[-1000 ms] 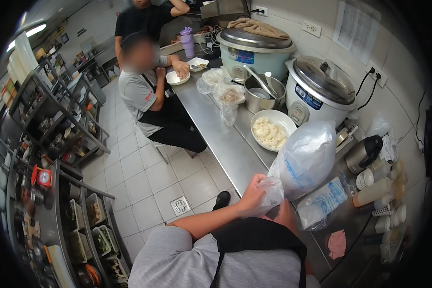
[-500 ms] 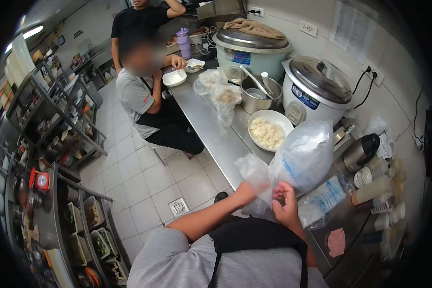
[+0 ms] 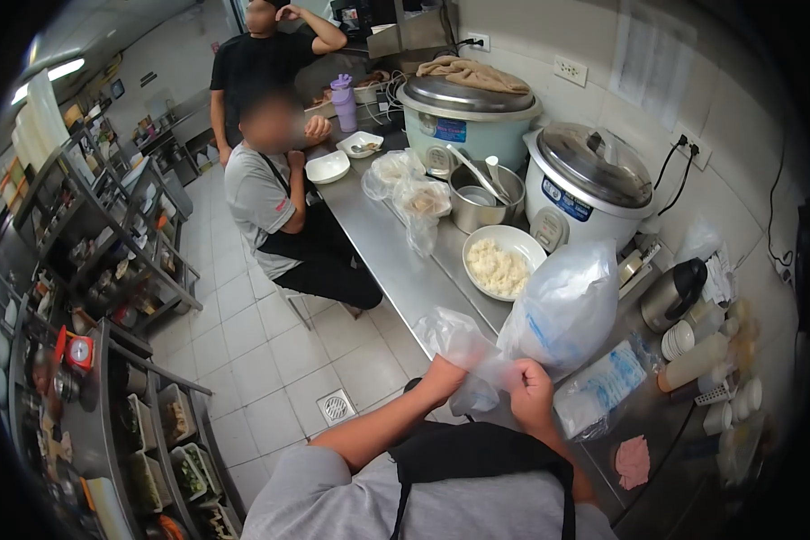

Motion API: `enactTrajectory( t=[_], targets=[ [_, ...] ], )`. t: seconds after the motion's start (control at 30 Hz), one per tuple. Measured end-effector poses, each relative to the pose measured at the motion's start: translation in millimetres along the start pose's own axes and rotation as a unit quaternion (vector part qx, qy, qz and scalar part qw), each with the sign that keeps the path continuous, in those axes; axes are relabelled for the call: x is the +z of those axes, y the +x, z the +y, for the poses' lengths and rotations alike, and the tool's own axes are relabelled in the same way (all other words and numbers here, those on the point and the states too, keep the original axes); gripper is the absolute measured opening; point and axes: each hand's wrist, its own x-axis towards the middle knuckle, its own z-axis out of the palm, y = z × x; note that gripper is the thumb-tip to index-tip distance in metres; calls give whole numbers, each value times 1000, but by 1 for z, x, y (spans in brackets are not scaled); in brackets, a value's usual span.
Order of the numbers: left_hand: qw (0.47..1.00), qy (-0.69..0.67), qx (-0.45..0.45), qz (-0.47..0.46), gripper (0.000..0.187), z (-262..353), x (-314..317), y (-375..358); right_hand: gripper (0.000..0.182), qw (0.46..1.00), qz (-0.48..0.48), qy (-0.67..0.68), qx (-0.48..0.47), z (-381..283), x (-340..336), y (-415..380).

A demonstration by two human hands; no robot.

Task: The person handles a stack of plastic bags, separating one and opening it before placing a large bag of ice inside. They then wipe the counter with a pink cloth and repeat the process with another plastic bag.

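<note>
My left hand (image 3: 452, 371) grips a thin clear plastic bag (image 3: 463, 337), and the film partly veils its fingers. On the bag's other side, my right hand (image 3: 531, 389) is closed with its fingers pinching the plastic edge. Just beyond my hands stands a large puffed-up white plastic bag (image 3: 562, 306) with blue print. A white bowl of rice (image 3: 497, 270) sits behind it on the steel table (image 3: 391, 261). To the right of my right hand lies a flat pack of plastic bags (image 3: 601, 389) with blue lettering.
Two rice cookers (image 3: 463, 117) (image 3: 589, 175) line the wall, with a metal pot (image 3: 477, 211) holding utensils before them. Knotted food bags (image 3: 418, 193) lie nearby. A seated person (image 3: 270, 198) is at the far left edge. A pink cloth (image 3: 633, 461) and a thermal jug (image 3: 675, 292) are right.
My right hand's fingers have closed further on the plastic. My left hand has shifted slightly left and down, and the clear bag is stretched between both hands. The seated person's raised hand moved.
</note>
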Motion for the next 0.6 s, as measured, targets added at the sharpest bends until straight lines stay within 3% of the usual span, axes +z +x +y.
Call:
enactTrajectory(
  t=[0.1,0.13,0.2,0.3,0.37,0.43,0.6],
  targets=[
    [992,-91,-84,28,29,17,-9,-8,15,984,4,147,101,-7,-7,5],
    [993,-90,-74,24,30,21,-11,-10,17,969,4,209,136,-15,-10,7],
    [995,-87,-52,20,33,30,-12,-13,19,967,22,245,62,-40,5,12],
    [997,-57,-50,30,37,33,-13,-15,17,994,-17,110,-3,-8,16,3],
    [999,-30,-29,31,39,28,-13,-16,15,998,-33,59,14,-16,18,8],
    [999,-11,11,30,40,21,-12,-18,15,990,-23,113,82,-37,18,9],
    [997,-5,-60,42,37,37,-28,-23,13,984,-47,133,111,-12,12,6]
  ],
)
